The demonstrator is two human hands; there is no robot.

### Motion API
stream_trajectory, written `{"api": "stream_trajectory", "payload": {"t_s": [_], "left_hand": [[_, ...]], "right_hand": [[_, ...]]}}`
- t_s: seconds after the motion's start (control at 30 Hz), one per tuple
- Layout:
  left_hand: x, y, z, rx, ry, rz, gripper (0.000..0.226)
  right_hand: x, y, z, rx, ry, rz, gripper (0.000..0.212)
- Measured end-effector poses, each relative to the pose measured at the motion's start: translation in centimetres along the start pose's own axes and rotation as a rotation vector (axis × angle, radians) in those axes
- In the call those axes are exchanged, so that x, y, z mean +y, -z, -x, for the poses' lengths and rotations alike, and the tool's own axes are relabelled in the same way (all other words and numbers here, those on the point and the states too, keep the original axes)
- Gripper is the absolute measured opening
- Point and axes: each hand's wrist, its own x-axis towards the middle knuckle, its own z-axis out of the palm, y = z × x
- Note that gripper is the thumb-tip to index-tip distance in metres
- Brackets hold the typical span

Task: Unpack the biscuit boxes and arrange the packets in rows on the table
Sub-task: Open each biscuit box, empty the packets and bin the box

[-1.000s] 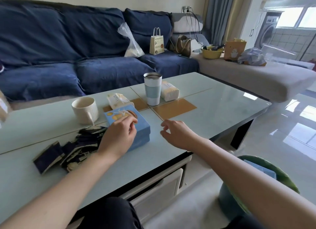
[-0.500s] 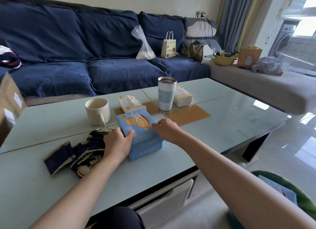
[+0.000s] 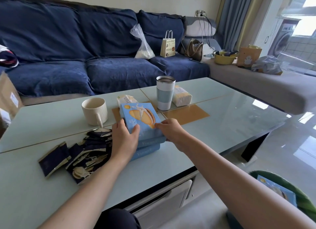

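Two light-blue biscuit boxes are stacked on the pale glass table (image 3: 230,112). The top box (image 3: 142,117) is tilted up off the lower box (image 3: 147,151). My left hand (image 3: 124,140) grips the top box's left near corner. My right hand (image 3: 171,130) holds its right near edge, fingers pinched at the lid. A loose heap of dark-blue biscuit packets (image 3: 77,155) lies on the table left of the boxes, touching my left wrist.
Behind the boxes stand a ribbed cream mug (image 3: 94,110), a white-and-blue tumbler (image 3: 165,92) and two tissue packs (image 3: 182,96). A green bin (image 3: 294,198) holding an empty blue box sits on the floor at right. A blue sofa runs behind the table.
My right hand reached in from the right and took hold of the top box. Both hands have tilted that box up off the lower one.
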Motion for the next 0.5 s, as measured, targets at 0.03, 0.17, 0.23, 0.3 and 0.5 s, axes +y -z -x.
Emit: {"api": "stream_trajectory", "payload": {"t_s": [0.03,0.17,0.23,0.3,0.5], "left_hand": [[0.4,-0.2,0.1,0.0,-0.011,0.049,0.031],[2.0,-1.1,0.7,0.041,-0.095,0.156,0.031],[2.5,-1.7,1.1,0.03,-0.109,0.263,0.028],[2.6,-2.7,1.5,0.002,-0.076,0.402,0.033],[3.3,-6.3,2.9,-0.22,0.126,0.769,0.053]], "right_hand": [[0.1,0.2,0.1,0.016,-0.003,-0.054,0.024],[0.7,1.9,0.8,0.08,0.025,-0.238,0.042],[1.0,3.1,1.6,0.088,0.074,-0.295,0.028],[1.6,4.2,2.2,0.093,0.129,-0.328,0.019],[4.5,6.3,4.2,0.249,0.175,-0.266,0.033]]}}
